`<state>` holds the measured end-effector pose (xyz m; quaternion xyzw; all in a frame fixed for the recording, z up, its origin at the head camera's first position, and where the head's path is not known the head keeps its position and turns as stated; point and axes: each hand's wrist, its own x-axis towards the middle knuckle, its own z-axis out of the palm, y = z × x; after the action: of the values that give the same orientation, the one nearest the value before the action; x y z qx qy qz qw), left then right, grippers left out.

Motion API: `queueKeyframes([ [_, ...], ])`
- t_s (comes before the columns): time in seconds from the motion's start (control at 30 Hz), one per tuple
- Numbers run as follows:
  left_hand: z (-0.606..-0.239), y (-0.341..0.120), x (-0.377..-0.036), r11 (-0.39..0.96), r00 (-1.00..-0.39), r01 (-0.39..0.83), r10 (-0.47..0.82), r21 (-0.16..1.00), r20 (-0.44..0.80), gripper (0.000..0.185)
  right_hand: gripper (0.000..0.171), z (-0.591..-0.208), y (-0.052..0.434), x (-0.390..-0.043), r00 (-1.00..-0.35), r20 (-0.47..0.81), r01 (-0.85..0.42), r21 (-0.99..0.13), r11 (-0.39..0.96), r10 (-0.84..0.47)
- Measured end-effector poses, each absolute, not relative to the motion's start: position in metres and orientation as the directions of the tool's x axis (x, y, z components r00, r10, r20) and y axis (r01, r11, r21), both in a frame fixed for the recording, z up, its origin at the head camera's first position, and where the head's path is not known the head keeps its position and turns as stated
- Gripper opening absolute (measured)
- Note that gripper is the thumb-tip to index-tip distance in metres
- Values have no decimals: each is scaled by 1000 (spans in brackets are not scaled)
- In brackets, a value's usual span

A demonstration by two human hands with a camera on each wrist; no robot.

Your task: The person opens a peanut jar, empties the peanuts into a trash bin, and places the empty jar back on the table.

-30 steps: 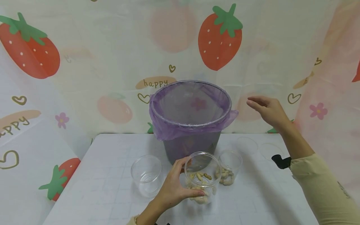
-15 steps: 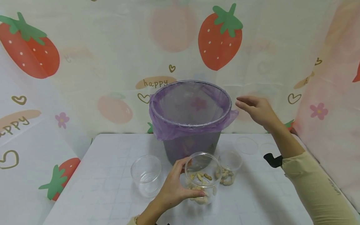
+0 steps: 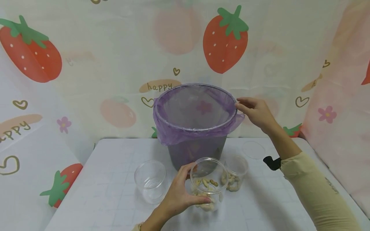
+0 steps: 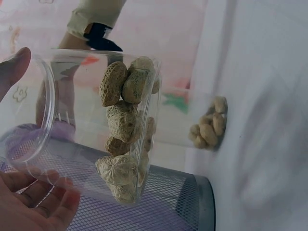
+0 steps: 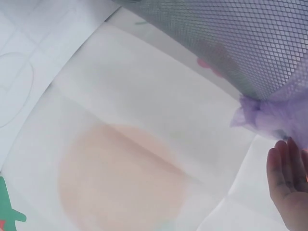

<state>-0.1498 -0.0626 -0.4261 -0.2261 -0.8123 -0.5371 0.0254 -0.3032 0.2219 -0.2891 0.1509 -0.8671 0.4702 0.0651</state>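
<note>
While the left hand (image 3: 180,197) keeps gripping the peanut jar (image 3: 208,182) near the bin (image 3: 196,128), the right hand (image 3: 255,112), fingers loosely extended, has moved left to the bag's (image 3: 173,134) rim, likely steadying it

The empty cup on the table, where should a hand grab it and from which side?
Probably around its middle, coming from the left. The empty cup stands upright with round, clear walls, so fingers and thumb can wrap its sides. Its left is open table, while the left hand holding the peanut cup crowds its right.
</note>
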Motion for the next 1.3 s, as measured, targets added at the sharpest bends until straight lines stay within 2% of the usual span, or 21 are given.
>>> queueKeyframes([
  [0.53, -422, -65, -146, 330, -909, 369, 321, 869, 264, 98, 53, -292, 220, -304, -948, 234, -314, -797, 517, -215],
  [0.93, -397, -87, -137, 326, -847, 519, 324, 790, 422, 97, 52, -289, 219, -306, -957, 223, -288, -822, 492, -187],
  [1.17, -371, -103, -132, 403, -823, 568, 294, 718, 487, 101, 51, -294, 217, -309, -961, 222, -276, -838, 470, -167],
  [1.3, -352, -114, -131, 457, -831, 555, 264, 695, 490, 102, 52, -294, 217, -310, -962, 226, -273, -843, 463, -156],
])
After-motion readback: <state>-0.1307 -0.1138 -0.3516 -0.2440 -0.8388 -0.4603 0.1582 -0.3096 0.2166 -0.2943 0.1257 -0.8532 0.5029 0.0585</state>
